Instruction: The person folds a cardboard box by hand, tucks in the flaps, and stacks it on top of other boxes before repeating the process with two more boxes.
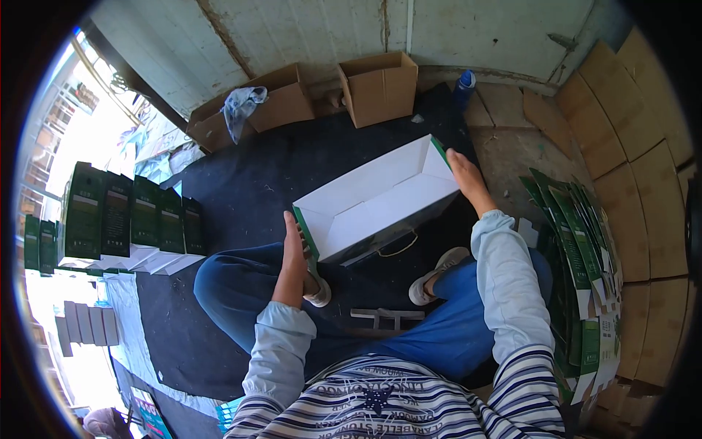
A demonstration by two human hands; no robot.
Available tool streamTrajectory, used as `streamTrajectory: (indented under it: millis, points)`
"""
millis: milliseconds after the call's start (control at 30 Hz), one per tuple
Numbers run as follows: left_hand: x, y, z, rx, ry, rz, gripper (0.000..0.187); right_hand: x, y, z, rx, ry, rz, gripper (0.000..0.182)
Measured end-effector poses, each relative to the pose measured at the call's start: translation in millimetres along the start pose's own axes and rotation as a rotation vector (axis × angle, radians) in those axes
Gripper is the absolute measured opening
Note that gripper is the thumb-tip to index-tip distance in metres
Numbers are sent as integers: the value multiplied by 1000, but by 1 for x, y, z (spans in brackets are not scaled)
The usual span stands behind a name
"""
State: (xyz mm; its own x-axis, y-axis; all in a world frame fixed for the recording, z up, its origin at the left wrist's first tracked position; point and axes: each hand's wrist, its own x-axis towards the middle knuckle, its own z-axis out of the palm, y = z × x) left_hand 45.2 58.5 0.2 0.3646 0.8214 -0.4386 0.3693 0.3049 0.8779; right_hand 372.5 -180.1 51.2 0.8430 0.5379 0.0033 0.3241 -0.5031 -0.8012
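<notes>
An open green gift box with a white inside is held tilted in front of me above the black cloth. Its open side faces up toward me, and a thin cord handle hangs from the near panel. At the box's left end, my left hand presses with upright fingers. My right hand grips the opposite, raised end, thumb on the outside. The undersides of both hands' fingers are partly hidden by the box.
Finished-looking green boxes stand in a row at left. Flattened green cartons lean in a stack at right, beside a wall of brown cartons. Open cardboard boxes, a cloth and a blue bottle are behind.
</notes>
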Motion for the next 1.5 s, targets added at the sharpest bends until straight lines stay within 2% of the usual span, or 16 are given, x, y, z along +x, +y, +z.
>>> streamTrajectory:
  millis: [33,133,267,367,500,600,633,800,833,867,933,1033,1133,1267,1433,1500]
  points:
    - [-2,8,-5,-142,-85,-299,89,12,10,-2,-109,21,43,69]
    - [4,-9,-13,-89,-140,-390,102,24,34,-17,-53,-249,472,85]
    - [12,-36,4,-117,-394,-587,88,-8,42,-15,264,-269,471,75]
    - [8,-22,8,-187,-447,-581,71,-15,38,-28,550,-341,531,72]
    - [0,-8,3,-267,-522,-345,66,-21,22,-58,722,-275,394,67]
    - [-27,18,7,-310,-583,211,60,-22,33,-77,742,-264,311,67]
    - [-26,20,7,-461,-581,278,57,-21,40,-74,744,-229,331,67]
    - [-12,16,-3,-498,-374,14,51,-42,80,-46,771,-196,400,69]
    - [-14,13,1,-469,-325,-6,54,-44,84,-42,635,-256,230,70]
    - [-21,14,2,-568,-390,-104,51,-47,86,-38,597,-281,174,70]
    - [-24,-3,0,-347,-358,-57,48,-49,91,-29,582,-340,173,68]
    - [18,-45,-9,-237,-491,-108,49,-44,95,-21,631,-417,380,67]
    - [18,-40,7,-544,-415,-174,69,-36,106,-7,631,-466,536,65]
    - [56,-82,8,-126,-380,142,64,-30,123,8,604,-455,650,63]
    - [14,-26,18,275,-209,131,55,-56,45,-27,117,-457,544,63]
    - [20,-26,18,429,-169,175,55,-47,61,-24,-19,-516,555,58]
